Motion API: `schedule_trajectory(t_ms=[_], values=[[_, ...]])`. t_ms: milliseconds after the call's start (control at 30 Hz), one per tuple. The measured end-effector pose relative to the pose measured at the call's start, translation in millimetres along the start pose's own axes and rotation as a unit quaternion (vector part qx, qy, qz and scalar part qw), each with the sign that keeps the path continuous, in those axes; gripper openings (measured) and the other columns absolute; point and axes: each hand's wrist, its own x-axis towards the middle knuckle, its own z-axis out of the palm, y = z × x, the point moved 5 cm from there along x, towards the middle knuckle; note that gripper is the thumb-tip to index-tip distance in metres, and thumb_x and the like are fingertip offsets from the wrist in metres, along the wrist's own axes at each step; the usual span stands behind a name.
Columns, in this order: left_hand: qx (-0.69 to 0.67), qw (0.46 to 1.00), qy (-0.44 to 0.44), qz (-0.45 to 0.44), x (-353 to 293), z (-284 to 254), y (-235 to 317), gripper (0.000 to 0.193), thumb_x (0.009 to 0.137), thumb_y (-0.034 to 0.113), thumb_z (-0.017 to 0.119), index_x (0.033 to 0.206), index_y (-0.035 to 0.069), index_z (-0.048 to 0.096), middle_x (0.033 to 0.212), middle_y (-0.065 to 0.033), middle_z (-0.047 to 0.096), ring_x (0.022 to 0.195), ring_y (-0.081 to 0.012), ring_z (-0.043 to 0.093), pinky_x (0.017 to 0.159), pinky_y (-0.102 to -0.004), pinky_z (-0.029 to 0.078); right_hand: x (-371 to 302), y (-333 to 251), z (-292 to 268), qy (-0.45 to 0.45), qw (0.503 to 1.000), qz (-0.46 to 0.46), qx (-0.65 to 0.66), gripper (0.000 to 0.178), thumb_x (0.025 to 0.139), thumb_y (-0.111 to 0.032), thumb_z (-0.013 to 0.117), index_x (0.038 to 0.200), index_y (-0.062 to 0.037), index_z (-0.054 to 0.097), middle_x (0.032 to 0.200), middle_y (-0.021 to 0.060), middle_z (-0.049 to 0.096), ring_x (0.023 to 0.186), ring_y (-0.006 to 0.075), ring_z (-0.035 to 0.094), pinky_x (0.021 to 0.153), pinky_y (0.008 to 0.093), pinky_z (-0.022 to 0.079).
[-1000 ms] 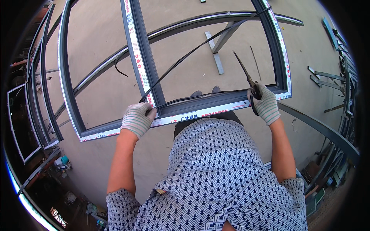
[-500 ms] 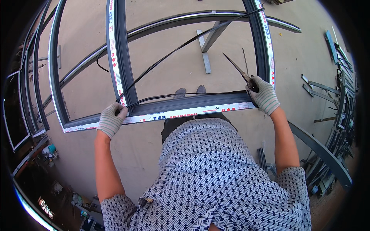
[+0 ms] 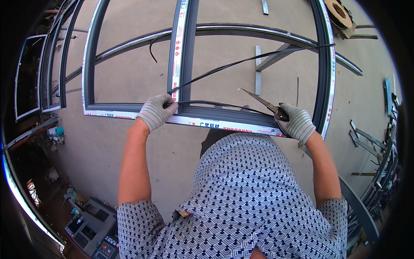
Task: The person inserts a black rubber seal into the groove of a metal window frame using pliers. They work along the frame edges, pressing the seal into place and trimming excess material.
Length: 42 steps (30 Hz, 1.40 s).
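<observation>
My gloved left hand (image 3: 157, 111) pinches a black rubber sealing strip (image 3: 246, 64) at the joint of the upright bar and the near rail. From there one run of the strip slants up to the frame's far right side, and another lies along the near rail toward my other hand. In my gloved right hand (image 3: 296, 122) is a pair of scissors (image 3: 263, 101), blades pointing up and left, slightly apart. The strip's near run reaches the scissors' handles; whether my fingers hold it too is hidden. Both hands are over the dark grey window frame (image 3: 215, 113), faced with white printed film.
A long metal support bar (image 3: 241, 31) runs beneath the frame, with a leg (image 3: 258, 71) on the floor. More frames (image 3: 32, 77) stand at the left. Metal profiles (image 3: 366, 138) lie at the right, and a brown roll (image 3: 338, 13) sits at the far right.
The view has shifted, so the frame sits further right and lower. My right hand has come closer to my left along the near rail, and the scissors tilt more to the left.
</observation>
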Motion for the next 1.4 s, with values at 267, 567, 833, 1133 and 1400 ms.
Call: schedule_trajectory(t_ms=[267,567,833,1133,1400], values=[[-0.022,0.998,-0.054,0.026,15.1,15.3,38.0,0.029,0.091,0.028,0.068,0.090,-0.001,0.069,0.073,-0.0066,0.064,0.066,-0.0150,0.057,0.065,-0.0327,0.050,-5.4,-51.3,11.2,-0.126,0.977,0.021,0.172,0.046,0.091,-0.042,0.068,0.087,0.0036,0.067,0.066,0.0163,0.061,0.059,0.0266,0.056,0.061,0.0375,0.048],[-0.208,0.976,0.040,0.046,11.6,28.9,90.8,0.024,0.093,0.024,0.070,0.088,0.000,0.070,0.070,-0.0007,0.062,0.064,-0.0075,0.053,0.059,-0.0267,0.045,-16.0,-63.2,12.7,-0.212,0.946,-0.020,0.246,0.046,0.103,-0.041,0.053,0.089,0.0015,0.063,0.063,0.0066,0.052,0.059,0.0151,0.047,0.057,0.0341,0.043],[-0.276,0.943,0.170,0.073,8.3,36.4,144.7,0.026,0.093,0.025,0.070,0.089,-0.001,0.071,0.069,-0.0049,0.065,0.064,-0.0102,0.056,0.062,-0.0280,0.049,-19.1,-56.4,-0.7,-0.223,0.908,0.007,0.355,0.055,0.105,-0.053,0.043,0.082,-0.0050,0.056,0.060,-0.0013,0.048,0.051,0.0095,0.046,0.050,0.0274,0.040],[-0.359,0.918,0.154,0.067,7.8,49.5,171.0,0.021,0.095,0.021,0.071,0.090,0.000,0.071,0.072,0.0018,0.062,0.066,-0.0048,0.051,0.060,-0.0228,0.043,-16.8,-55.1,0.0,-0.203,0.882,0.013,0.424,0.057,0.103,-0.056,0.043,0.083,-0.0043,0.057,0.058,-0.0015,0.048,0.048,0.0098,0.051,0.045,0.0263,0.043],[-0.396,0.906,0.136,0.052,7.8,66.4,175.0,0.021,0.097,0.021,0.069,0.091,0.001,0.070,0.071,0.0017,0.060,0.066,-0.0053,0.051,0.060,-0.0232,0.043,-13.5,-60.3,-4.5,-0.177,0.906,0.013,0.385,0.053,0.104,-0.050,0.046,0.080,-0.0036,0.059,0.057,0.0014,0.048,0.049,0.0127,0.046,0.048,0.0309,0.039]])
